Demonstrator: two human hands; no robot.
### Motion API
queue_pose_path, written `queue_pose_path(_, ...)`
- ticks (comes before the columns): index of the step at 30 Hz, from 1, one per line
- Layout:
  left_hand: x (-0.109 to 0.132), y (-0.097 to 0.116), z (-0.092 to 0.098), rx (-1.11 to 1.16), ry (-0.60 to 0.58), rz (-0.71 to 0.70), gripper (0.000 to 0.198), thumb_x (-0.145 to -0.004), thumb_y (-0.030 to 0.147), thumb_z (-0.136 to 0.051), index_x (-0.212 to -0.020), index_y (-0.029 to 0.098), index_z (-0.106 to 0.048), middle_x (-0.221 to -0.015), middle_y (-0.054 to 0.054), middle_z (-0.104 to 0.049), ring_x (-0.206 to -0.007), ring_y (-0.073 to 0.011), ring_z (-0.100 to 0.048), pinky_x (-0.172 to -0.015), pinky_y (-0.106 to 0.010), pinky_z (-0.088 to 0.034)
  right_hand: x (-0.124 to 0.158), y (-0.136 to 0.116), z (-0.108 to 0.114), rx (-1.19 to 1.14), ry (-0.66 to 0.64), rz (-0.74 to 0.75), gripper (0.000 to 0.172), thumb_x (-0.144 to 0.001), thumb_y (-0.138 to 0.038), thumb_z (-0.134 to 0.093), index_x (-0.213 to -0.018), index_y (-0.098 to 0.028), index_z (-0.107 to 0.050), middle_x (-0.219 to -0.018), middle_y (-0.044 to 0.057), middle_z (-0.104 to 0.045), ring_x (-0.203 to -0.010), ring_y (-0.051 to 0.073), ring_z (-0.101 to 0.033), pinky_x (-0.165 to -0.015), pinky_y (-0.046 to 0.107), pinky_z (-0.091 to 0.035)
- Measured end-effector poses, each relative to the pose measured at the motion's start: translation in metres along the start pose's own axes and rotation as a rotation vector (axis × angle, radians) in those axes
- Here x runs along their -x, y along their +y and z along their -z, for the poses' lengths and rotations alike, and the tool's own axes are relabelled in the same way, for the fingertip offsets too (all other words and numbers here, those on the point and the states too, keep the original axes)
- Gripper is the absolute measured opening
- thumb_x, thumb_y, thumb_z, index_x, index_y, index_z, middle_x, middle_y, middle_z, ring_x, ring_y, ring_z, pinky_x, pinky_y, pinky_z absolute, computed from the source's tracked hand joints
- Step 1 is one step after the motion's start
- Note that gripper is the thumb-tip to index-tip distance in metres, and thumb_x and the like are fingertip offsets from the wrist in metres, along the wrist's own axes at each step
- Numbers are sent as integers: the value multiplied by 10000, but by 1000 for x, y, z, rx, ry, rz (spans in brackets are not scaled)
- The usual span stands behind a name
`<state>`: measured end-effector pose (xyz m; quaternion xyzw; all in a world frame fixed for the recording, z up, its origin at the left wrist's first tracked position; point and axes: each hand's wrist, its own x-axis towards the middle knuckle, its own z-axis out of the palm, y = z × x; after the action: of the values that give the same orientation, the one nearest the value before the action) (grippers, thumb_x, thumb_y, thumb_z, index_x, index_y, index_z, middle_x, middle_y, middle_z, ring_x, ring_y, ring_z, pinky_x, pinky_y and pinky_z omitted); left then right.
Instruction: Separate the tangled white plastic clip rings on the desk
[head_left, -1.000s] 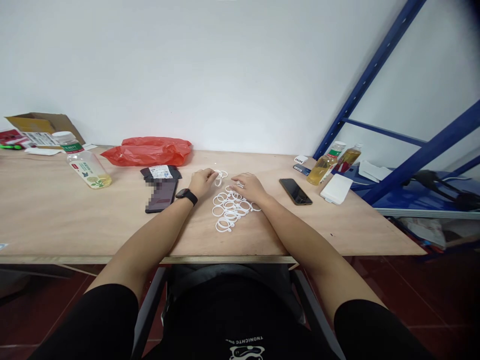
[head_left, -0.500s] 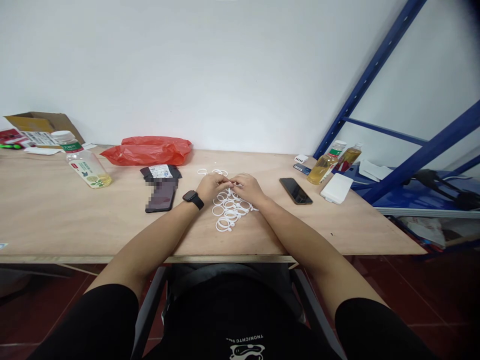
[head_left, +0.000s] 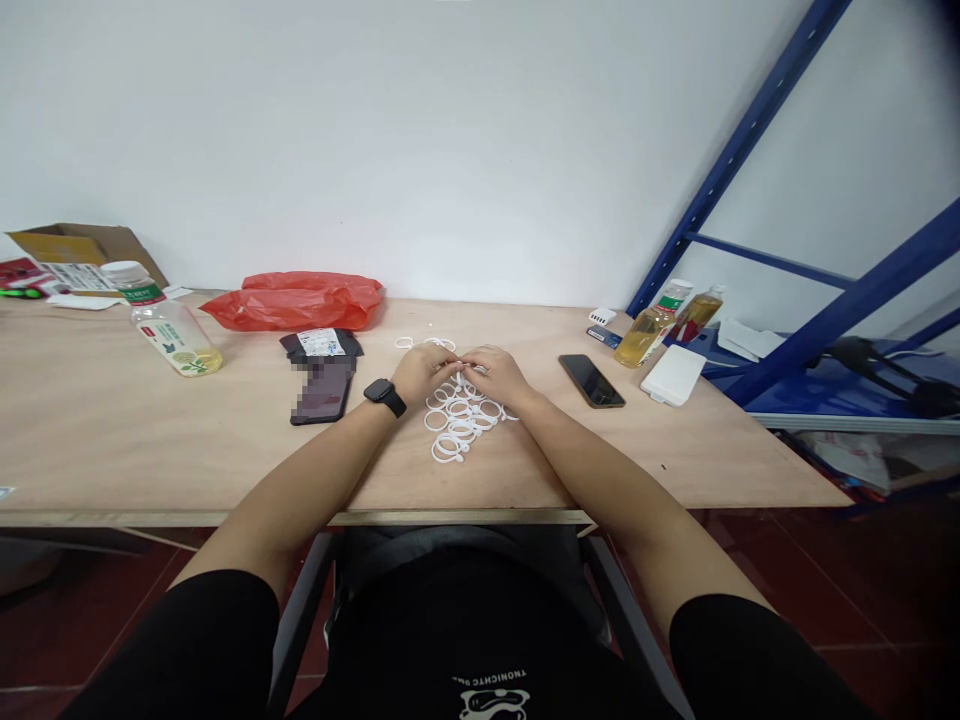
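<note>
A pile of several white plastic rings [head_left: 459, 420] lies on the wooden table [head_left: 150, 440] in front of me. My left hand [head_left: 421, 372], with a black watch on its wrist, and my right hand [head_left: 496, 374] meet fingertip to fingertip at the far side of the pile. Both hands have curled fingers pinching a white ring between them. A few more white rings [head_left: 426, 343] lie apart just behind my hands.
A dark pouch [head_left: 322, 375] lies left of my hands and a black phone [head_left: 591, 382] right. A red plastic bag [head_left: 296, 300], a drink bottle [head_left: 169, 330], a cardboard box [head_left: 82, 255], two bottles [head_left: 656, 325], a white power bank [head_left: 673, 376] and a blue rack [head_left: 787, 200] surround them.
My left hand let go of the rings behind the pile and moved right to meet my right hand. Both hands now pinch together over the pile.
</note>
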<state>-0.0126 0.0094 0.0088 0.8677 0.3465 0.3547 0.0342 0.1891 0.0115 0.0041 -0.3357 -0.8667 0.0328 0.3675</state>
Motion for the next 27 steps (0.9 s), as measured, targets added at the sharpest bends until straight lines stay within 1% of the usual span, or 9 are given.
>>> queue_pose_path(11, 0, -3, 0, -67, 30, -21, 407, -983, 465, -443, -862, 192, -719, -829, -78, -716, -798, -203, -627, -780, -352, -466, 1, -1, 2, -52, 41, 33, 226, -930, -234, -535, -1003, -246, -749, -992, 49, -754, -951, 196, -672, -914, 349, -484)
queue_pose_path(13, 0, -3, -1, -59, 40, -3, 395, -980, 462, -453, -858, 195, -717, -829, -76, -713, -801, -203, -628, -779, -352, -468, 0, -1, 2, -67, 35, 34, 235, -935, -239, -527, -1020, -251, -745, -1010, 50, -751, -972, 202, -666, -926, 363, -481)
queue_pose_path(16, 1, -3, -3, -45, 98, 53, 369, -973, 456, -471, -863, 198, -712, -831, -69, -712, -810, -200, -629, -783, -349, -474, -1, -1, 3, -72, 32, 12, 247, -939, -250, -521, -1071, -254, -731, -1041, 49, -745, -1003, 207, -656, -941, 372, -476)
queue_pose_path(19, 1, -5, -6, -12, 140, 86, 334, -967, 435, -493, -884, 199, -714, -863, -63, -723, -828, -196, -633, -800, -344, -481, -1, 1, 2, -53, 36, 6, 270, -903, -274, -586, -1145, -242, -701, -1123, 57, -723, -1062, 219, -632, -966, 377, -462)
queue_pose_path(21, 2, -7, -8, 31, 126, 86, 309, -959, 420, -511, -912, 201, -724, -898, -60, -733, -837, -191, -641, -802, -336, -486, -1, 3, 0, -30, 23, 4, 332, -861, -294, -647, -1185, -229, -681, -1176, 65, -706, -1090, 230, -619, -975, 383, -454)
queue_pose_path(23, 4, -8, -9, 81, 76, 90, 302, -952, 417, -520, -943, 204, -735, -915, -54, -740, -823, -184, -650, -779, -322, -492, 0, 6, -2, -2, -11, -14, 348, -835, -299, -678, -1174, -224, -688, -1165, 65, -712, -1072, 235, -626, -961, 380, -455)
queue_pose_path(25, 4, -10, -10, 107, 9, 102, 321, -950, 430, -514, -955, 205, -743, -902, -49, -742, -793, -178, -653, -744, -313, -494, 0, 8, -3, 32, -51, -42, 288, -829, -271, -674, -1110, -228, -719, -1099, 54, -736, -1025, 230, -642, -942, 371, -456)
queue_pose_path(27, 4, -14, -11, 84, -23, 118, 355, -953, 446, -494, -948, 199, -748, -892, -54, -741, -799, -184, -653, -756, -320, -495, 0, 10, -3, 62, -77, -65, 225, -832, -226, -649, -1036, -231, -746, -1026, 43, -753, -980, 220, -655, -931, 360, -454)
